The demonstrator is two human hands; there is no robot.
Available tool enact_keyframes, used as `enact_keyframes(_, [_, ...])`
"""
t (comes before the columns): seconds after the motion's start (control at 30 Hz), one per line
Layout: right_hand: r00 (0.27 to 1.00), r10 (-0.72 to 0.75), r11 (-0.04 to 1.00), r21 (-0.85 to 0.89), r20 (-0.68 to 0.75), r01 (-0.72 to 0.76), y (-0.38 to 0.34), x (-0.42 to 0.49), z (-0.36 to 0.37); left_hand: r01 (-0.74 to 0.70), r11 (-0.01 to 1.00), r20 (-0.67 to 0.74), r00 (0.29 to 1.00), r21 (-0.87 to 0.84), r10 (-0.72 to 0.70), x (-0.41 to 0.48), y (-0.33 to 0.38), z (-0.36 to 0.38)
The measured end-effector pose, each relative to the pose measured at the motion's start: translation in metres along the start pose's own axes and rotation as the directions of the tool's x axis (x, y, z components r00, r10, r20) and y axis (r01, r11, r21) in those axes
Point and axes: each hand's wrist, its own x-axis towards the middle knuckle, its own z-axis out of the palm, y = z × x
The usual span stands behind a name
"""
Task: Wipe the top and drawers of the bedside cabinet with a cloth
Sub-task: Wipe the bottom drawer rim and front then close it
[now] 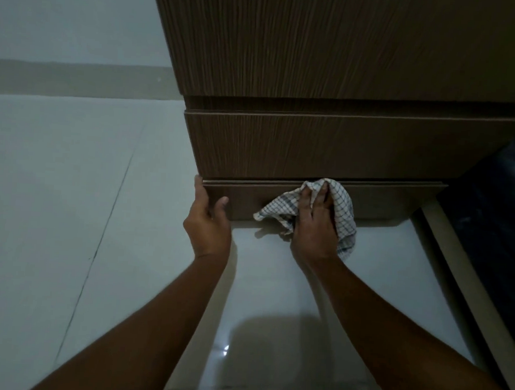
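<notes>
The brown wood-grain bedside cabinet (pixel 319 48) fills the upper right of the head view, seen from above. Below its top sit an upper drawer front (pixel 328 148) and a lower drawer front (pixel 394 203) near the floor. My right hand (pixel 314 225) presses a white checked cloth (pixel 344 212) against the lower drawer front, fingers reaching up to its top edge. My left hand (pixel 208 219) grips the left end of that lower drawer, fingers round the corner and thumb on its face.
A glossy pale tiled floor (pixel 68 213) spreads left and below the cabinet. A light wall with a grey skirting band (pixel 76 79) runs at the back left. At the right lies a dark object (pixel 496 209) beside a pale frame edge (pixel 468 283).
</notes>
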Motion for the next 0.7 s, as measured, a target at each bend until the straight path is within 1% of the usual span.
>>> enact_keyframes(0.07, [0.997, 0.073, 0.997, -0.004, -0.004, -0.073, 0.008, 0.002, -0.001, -0.01, 1.0, -0.024, 1.0, 0.014, 0.01, -0.002, 0.0, 0.002])
enact_keyframes(0.13, [0.979, 0.203, 0.978, -0.032, -0.025, -0.204, 0.02, 0.006, -0.008, -0.001, 1.0, -0.023, 1.0, 0.009, 0.001, -0.002, -0.002, 0.003])
enact_keyframes(0.17, [0.963, 0.266, 0.964, -0.003, -0.051, -0.266, 0.028, 0.008, -0.01, 0.003, 1.0, -0.018, 1.0, 0.004, -0.003, -0.001, -0.004, 0.003])
enact_keyframes(0.2, [0.942, 0.313, 0.95, 0.059, -0.121, -0.308, 0.04, 0.009, -0.007, -0.004, 1.0, -0.017, 1.0, 0.003, 0.004, -0.001, -0.006, 0.004])
enact_keyframes(0.23, [0.936, 0.321, 0.946, 0.09, -0.141, -0.311, 0.05, 0.01, -0.008, -0.016, 1.0, -0.016, 1.0, 0.006, 0.016, 0.0, -0.009, 0.004])
enact_keyframes(0.27, [0.926, 0.337, 0.933, 0.187, -0.167, -0.306, 0.058, 0.011, -0.013, -0.026, 1.0, -0.017, 1.0, 0.007, 0.026, 0.0, -0.012, 0.004])
enact_keyframes(0.3, [0.897, 0.381, 0.902, 0.301, -0.224, -0.309, 0.066, 0.01, -0.02, -0.027, 1.0, -0.016, 0.999, 0.01, 0.027, 0.001, -0.013, 0.005])
enact_keyframes(0.33, [0.858, 0.433, 0.873, 0.367, -0.276, -0.322, 0.076, 0.01, -0.027, -0.024, 1.0, -0.015, 1.0, 0.016, 0.024, 0.001, -0.013, 0.004])
enact_keyframes(0.37, [0.821, 0.493, 0.837, 0.416, -0.288, -0.356, 0.085, 0.011, -0.037, -0.021, 0.999, -0.012, 1.0, 0.026, 0.022, 0.001, -0.013, 0.004])
enact_keyframes(0.43, [0.732, 0.615, 0.764, 0.451, -0.293, -0.462, 0.099, 0.018, -0.062, -0.028, 0.999, 0.003, 1.0, 0.042, 0.028, 0.001, -0.011, 0.002])
enact_keyframes(0.47, [0.709, 0.64, 0.752, 0.429, -0.296, -0.5, 0.108, 0.019, -0.067, -0.033, 0.998, 0.01, 0.999, 0.053, 0.033, 0.002, -0.011, 0.001])
enact_keyframes(0.5, [0.707, 0.658, 0.734, 0.43, -0.259, -0.526, 0.113, 0.018, -0.071, -0.033, 0.998, 0.018, 0.999, 0.062, 0.032, 0.003, -0.01, -0.001])
enact_keyframes(0.57, [0.699, 0.663, 0.702, 0.545, -0.267, -0.458, 0.107, 0.013, -0.075, -0.018, 0.998, 0.041, 0.999, 0.059, 0.015, 0.004, -0.008, -0.004])
enact_keyframes(0.6, [0.706, 0.645, 0.708, 0.575, -0.292, -0.41, 0.1, 0.01, -0.074, -0.012, 0.998, 0.056, 0.998, 0.059, 0.009, 0.005, -0.006, -0.007])
enact_keyframes(0.67, [0.728, 0.578, 0.76, 0.567, -0.367, -0.318, 0.078, 0.001, -0.069, -0.024, 0.997, 0.085, 0.996, 0.079, 0.017, 0.006, -0.003, -0.011])
enact_keyframes(0.7, [0.763, 0.526, 0.782, 0.567, -0.377, -0.259, 0.064, -0.004, -0.065, -0.034, 0.996, 0.101, 0.995, 0.085, 0.025, 0.006, -0.001, -0.014])
